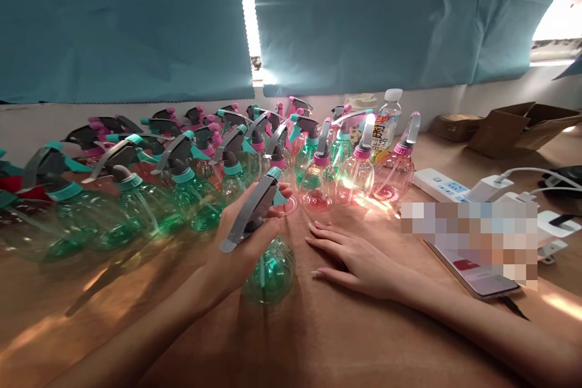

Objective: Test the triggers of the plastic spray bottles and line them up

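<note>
My left hand [240, 236] is wrapped round the neck of a green spray bottle [271, 273], just under its grey and teal trigger head. The bottle stands upright at the middle of the wooden table, its lower body showing below my fingers. To the right of it, my right hand [350, 254] lies flat on the tabletop with fingers stretched out, apart from the bottle and holding nothing. Behind my hands, a pink spray bottle [317, 185] stands close beside another clear pink spray bottle [357, 176].
Several green spray bottles [195, 197] crowd the left and back of the wooden table [191, 327]. At right lie a phone [482, 276] and a white power strip [439, 185] with chargers and cables. A drink bottle [388, 118] and an open cardboard box [518, 133] stand farther back.
</note>
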{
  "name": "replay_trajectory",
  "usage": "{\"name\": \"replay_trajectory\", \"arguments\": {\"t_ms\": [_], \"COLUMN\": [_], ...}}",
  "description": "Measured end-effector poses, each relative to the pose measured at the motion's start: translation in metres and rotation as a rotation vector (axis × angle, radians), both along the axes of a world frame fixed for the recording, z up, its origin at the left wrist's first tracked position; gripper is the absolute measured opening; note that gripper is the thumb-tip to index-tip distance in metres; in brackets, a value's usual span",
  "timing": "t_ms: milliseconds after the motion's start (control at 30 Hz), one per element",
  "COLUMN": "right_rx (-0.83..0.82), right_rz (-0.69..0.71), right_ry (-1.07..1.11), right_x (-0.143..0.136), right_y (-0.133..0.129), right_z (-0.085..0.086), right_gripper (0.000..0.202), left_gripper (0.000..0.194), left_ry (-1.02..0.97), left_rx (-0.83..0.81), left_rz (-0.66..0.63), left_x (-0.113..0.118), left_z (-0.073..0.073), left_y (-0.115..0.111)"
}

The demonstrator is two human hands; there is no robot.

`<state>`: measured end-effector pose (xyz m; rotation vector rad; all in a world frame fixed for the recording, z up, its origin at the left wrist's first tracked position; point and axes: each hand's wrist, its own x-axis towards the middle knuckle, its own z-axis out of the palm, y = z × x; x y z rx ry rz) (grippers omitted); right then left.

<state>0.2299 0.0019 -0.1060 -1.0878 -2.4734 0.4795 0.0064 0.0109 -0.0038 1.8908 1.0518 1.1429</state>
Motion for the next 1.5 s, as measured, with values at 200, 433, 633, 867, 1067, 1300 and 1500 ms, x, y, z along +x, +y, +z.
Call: {"name": "replay_trajectory", "arguments": {"t_ms": [200, 433, 633, 867, 1067, 1300, 1500], "right_rx": [-0.027, -0.04, -0.049, -0.051, -0.058, -0.054, -0.04], "right_rz": [0.008, 0.005, 0.005, 0.0, 0.005, 0.01, 0.004], "right_ry": [0.086, 0.105, 0.078, 0.087, 0.098, 0.055, 0.021], "right_x": [0.0015, 0.0025, 0.0036, 0.0028, 0.0037, 0.0038, 0.0031], "right_y": [-0.0001, 0.0, -0.0005, -0.0008, -0.0001, 0.0002, -0.0004], "right_z": [0.0004, -0.0008, -0.0007, 0.0, -0.0011, 0.0001, 0.0014], "right_gripper": [0.061, 0.059, 0.06, 0.059, 0.06, 0.062, 0.062], "left_gripper": [0.036, 0.036, 0.038, 0.037, 0.034, 0.031, 0.033], "left_ry": [0.028, 0.057, 0.041, 0.016, 0.026, 0.023, 0.049], "left_rx": [-0.018, -0.02, -0.014, -0.027, -0.008, -0.014, -0.027], "left_rz": [0.028, 0.032, 0.017, -0.013, 0.006, 0.032, 0.021], "left_x": [0.0008, -0.0032, -0.0043, -0.004, -0.0042, -0.0018, -0.0031], "left_z": [0.001, -0.0039, -0.0051, -0.0049, -0.0059, -0.0023, -0.0027], "left_y": [-0.0006, 0.0014, 0.0012, 0.001, 0.001, 0.0002, 0.0001]}}
